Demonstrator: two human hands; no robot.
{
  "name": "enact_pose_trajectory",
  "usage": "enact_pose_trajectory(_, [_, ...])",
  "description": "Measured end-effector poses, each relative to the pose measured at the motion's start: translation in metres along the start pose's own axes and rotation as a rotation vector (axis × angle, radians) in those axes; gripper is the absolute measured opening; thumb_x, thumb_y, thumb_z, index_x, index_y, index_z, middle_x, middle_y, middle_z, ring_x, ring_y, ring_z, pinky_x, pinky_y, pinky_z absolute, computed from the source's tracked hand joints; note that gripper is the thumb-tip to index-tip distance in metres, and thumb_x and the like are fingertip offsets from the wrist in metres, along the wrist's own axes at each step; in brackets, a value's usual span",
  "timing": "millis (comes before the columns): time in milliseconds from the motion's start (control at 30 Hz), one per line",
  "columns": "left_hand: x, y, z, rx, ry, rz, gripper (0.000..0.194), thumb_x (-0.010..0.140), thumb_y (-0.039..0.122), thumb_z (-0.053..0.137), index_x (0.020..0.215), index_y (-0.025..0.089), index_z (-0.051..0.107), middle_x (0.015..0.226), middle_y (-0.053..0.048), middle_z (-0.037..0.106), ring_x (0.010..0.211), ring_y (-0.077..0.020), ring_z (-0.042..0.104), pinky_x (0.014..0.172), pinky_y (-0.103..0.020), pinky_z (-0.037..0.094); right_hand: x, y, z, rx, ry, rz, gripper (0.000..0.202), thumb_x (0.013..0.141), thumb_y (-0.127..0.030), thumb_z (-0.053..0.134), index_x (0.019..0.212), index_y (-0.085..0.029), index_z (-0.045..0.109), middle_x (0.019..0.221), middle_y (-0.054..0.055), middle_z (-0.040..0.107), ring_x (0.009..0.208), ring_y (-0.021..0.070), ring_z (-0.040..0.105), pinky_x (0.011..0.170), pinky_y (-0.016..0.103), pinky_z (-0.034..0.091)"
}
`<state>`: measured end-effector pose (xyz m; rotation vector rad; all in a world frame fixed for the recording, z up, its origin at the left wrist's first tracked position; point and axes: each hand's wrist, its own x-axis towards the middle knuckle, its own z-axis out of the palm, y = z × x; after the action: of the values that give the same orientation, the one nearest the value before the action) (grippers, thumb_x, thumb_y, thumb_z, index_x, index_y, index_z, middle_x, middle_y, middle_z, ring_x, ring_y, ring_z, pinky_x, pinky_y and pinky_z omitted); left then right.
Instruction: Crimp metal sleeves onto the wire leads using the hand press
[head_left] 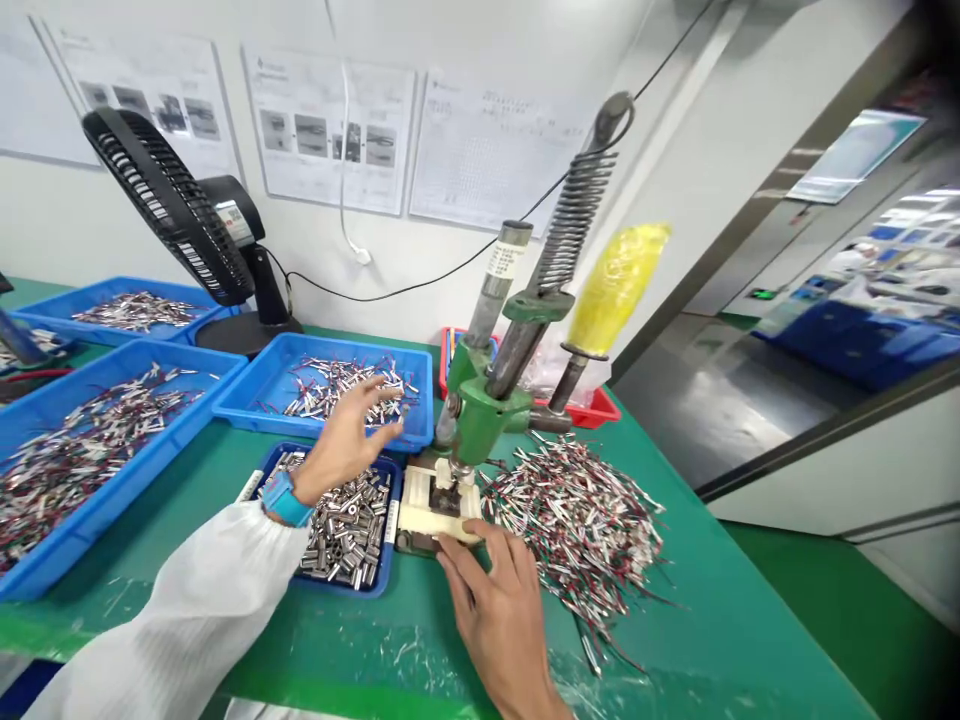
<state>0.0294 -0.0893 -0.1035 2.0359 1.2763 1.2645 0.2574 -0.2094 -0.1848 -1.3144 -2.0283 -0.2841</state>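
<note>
My left hand (pixel 349 440), with a blue wristband (pixel 287 498), hangs over the front of a blue tray (pixel 262 385) of small wired metal parts (pixel 330 385). Its thumb and fingers are apart, and I see nothing held. Beneath that wrist is a smaller dark blue tray (pixel 381 575) full of short metal cylinders (pixel 349 530). At the base of a green hand press (pixel 480 425), my right hand (pixel 499 600) has thumb and forefinger close together on the front right edge of the cream fixture (pixel 431 522). Anything between those fingertips is too small or hidden to make out.
A heap of wired parts (pixel 577 510) lies right of the press. The yellow-wrapped press handle (pixel 619 285) leans up to the right, before a red tray (pixel 600 408). More blue trays (pixel 112 490) and a black fan (pixel 172 200) stand left. The table edge runs along the right.
</note>
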Motion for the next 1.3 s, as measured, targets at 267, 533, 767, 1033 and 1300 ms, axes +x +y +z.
enact_pose_trajectory(267, [-0.024, -0.024, -0.013, 0.490, -0.475, 0.003, 0.021, 0.092, 0.027, 0.062, 0.105, 0.021, 0.078, 0.104, -0.009, 0.075, 0.097, -0.0273, 0.069, 0.085, -0.038, 0.051, -0.002, 0.000, 0.009, 0.150, 0.075, -0.038, 0.013, 0.097, -0.010, 0.057, 0.104, -0.018, 0.065, 0.096, 0.007, 0.064, 0.090, 0.0221, 0.055, 0.079, 0.036, 0.044])
enact_pose_trajectory(533, [-0.031, -0.009, 0.013, 0.710, -0.534, -0.016, 0.021, 0.092, 0.029, 0.061, 0.100, 0.021, 0.079, 0.101, -0.013, 0.071, 0.096, -0.0322, 0.069, 0.081, -0.040, 0.051, -0.011, 0.008, -0.013, 0.197, 0.040, -0.042, 0.011, 0.095, -0.009, 0.059, 0.101, -0.018, 0.063, 0.093, 0.005, 0.065, 0.085, 0.0187, 0.057, 0.077, 0.033, 0.043])
enact_pose_trajectory(767, [-0.030, -0.017, 0.017, 0.626, -0.532, -0.057, 0.014, 0.086, 0.022, 0.065, 0.098, 0.019, 0.073, 0.102, -0.011, 0.072, 0.095, -0.0302, 0.069, 0.081, -0.038, 0.050, -0.028, 0.049, -0.046, 0.117, 0.192, 0.147, 0.006, 0.095, -0.016, 0.063, 0.099, -0.020, 0.064, 0.087, 0.002, 0.068, 0.079, 0.0162, 0.061, 0.076, 0.030, 0.046])
enact_pose_trajectory(1033, [-0.033, -0.018, 0.018, 0.496, -0.459, 0.031, 0.014, 0.079, 0.017, 0.057, 0.089, 0.020, 0.067, 0.084, -0.005, 0.072, 0.079, -0.0250, 0.066, 0.071, -0.034, 0.046, -0.037, 0.038, -0.040, 0.112, -0.104, 0.123, 0.010, 0.098, -0.022, 0.059, 0.103, -0.022, 0.067, 0.095, 0.004, 0.070, 0.085, 0.0212, 0.059, 0.078, 0.034, 0.043])
enact_pose_trajectory(1300, [-0.035, -0.009, 0.018, 0.119, -0.240, -0.012, 0.011, 0.086, 0.031, 0.063, 0.089, 0.020, 0.064, 0.084, -0.001, 0.073, 0.077, -0.0184, 0.068, 0.070, -0.028, 0.051, -0.029, 0.048, -0.032, -0.191, -0.235, 0.254, 0.017, 0.087, -0.016, 0.063, 0.072, -0.023, 0.067, 0.074, 0.004, 0.066, 0.076, 0.0254, 0.058, 0.074, 0.037, 0.037])
